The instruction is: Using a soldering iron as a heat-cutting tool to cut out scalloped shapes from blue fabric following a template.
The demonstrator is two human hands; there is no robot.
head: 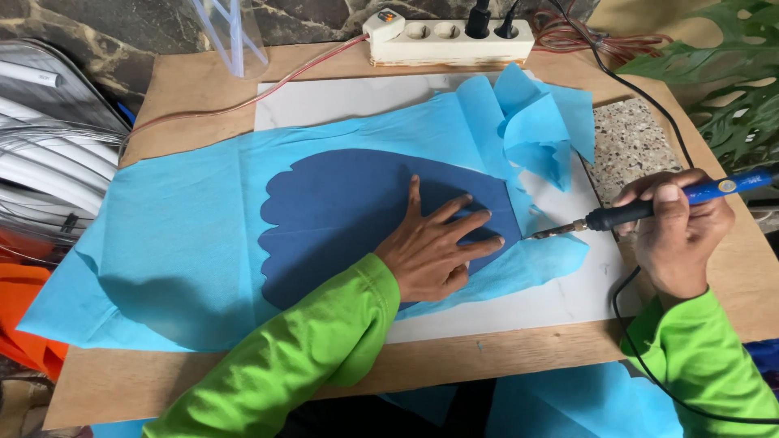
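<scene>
My left hand lies flat, fingers spread, on a dark blue scalloped template that rests on a light blue fabric sheet. My right hand grips a blue-handled soldering iron. Its metal tip touches the light blue fabric just right of the template's edge, close to my left fingertips. The fabric lies over a white board on a wooden table. Both arms wear bright green sleeves.
A white power strip with two black plugs sits at the table's back edge. A speckled stone tile lies right of the board. Crumpled light blue offcuts are piled near it. Green leaves at right; a wire fan guard at left.
</scene>
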